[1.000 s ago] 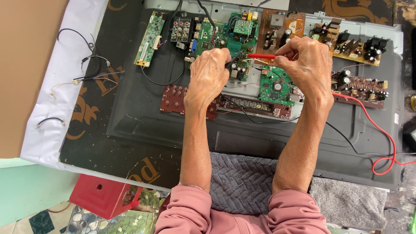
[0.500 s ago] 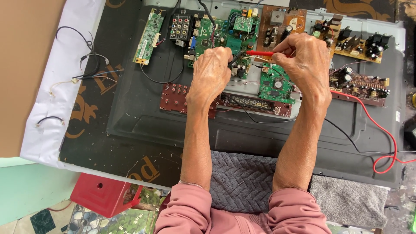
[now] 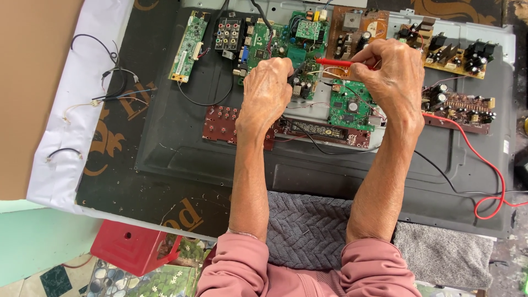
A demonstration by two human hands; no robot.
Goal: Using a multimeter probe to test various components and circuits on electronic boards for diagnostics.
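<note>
— So, what has the right hand (image 3: 388, 74) got?
— Its fingers are pinched shut on a red probe (image 3: 333, 62); the tip points at the green circuit board (image 3: 286, 47).
— And the left hand (image 3: 268, 91)?
— Curled tight on a black probe (image 3: 295, 71), just beside the red one; both sit over the boards.

Boards (image 3: 286, 41) crowded with tall capacitors; red wire (image 3: 484, 165) loops right; bare panel (image 3: 181, 143) left gives room
</note>
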